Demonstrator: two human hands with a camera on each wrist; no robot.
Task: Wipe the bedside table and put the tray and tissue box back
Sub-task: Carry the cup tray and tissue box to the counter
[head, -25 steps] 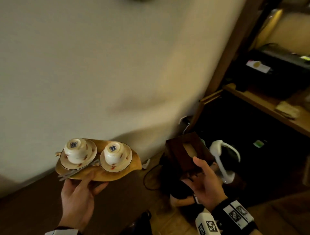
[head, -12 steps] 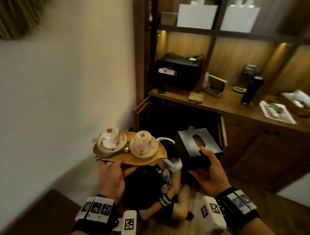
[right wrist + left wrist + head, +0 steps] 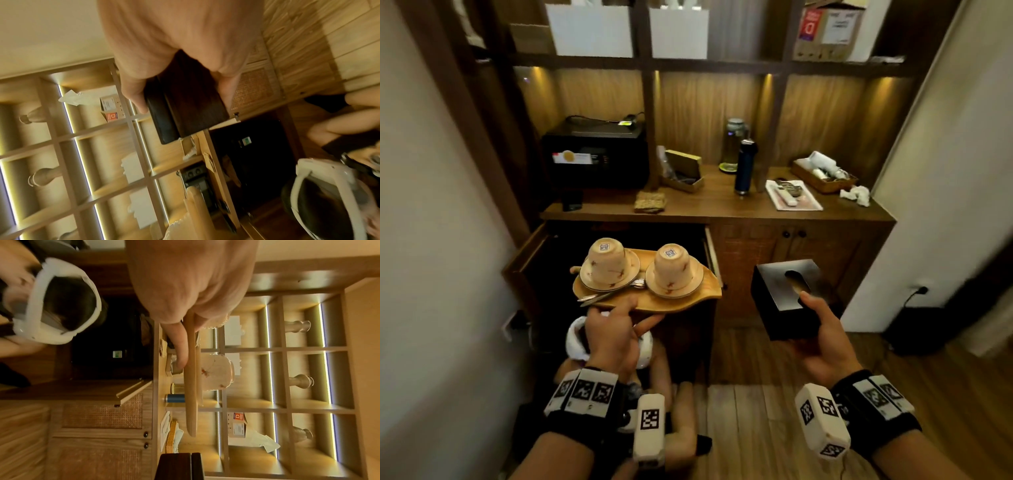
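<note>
My left hand (image 3: 616,329) grips the near edge of a leaf-shaped wooden tray (image 3: 688,298), thumb on top and fingers beneath. Two upturned cups on saucers (image 3: 607,265) (image 3: 674,270) and a spoon (image 3: 602,296) ride on it. The left wrist view shows the tray (image 3: 192,386) edge-on with a finger (image 3: 180,350) under it and a cup (image 3: 217,371) on top. My right hand (image 3: 822,332) holds a dark wooden tissue box (image 3: 784,298) in the air, thumb on its lid near the slot. In the right wrist view that hand's fingers (image 3: 133,95) wrap the box (image 3: 185,105).
A wooden counter (image 3: 715,209) ahead carries a black safe (image 3: 595,154), a blue bottle (image 3: 744,168), a glass jar (image 3: 734,144), a small tray (image 3: 792,195) and a basket (image 3: 823,176). Its left cabinet door (image 3: 524,253) is open. A person (image 3: 640,346) crouches below my hands. Wall at left.
My view has swung from the wall to face the shelving unit. Both hands have come round with it, the tray and the tissue box still held and now higher in front of the counter.
</note>
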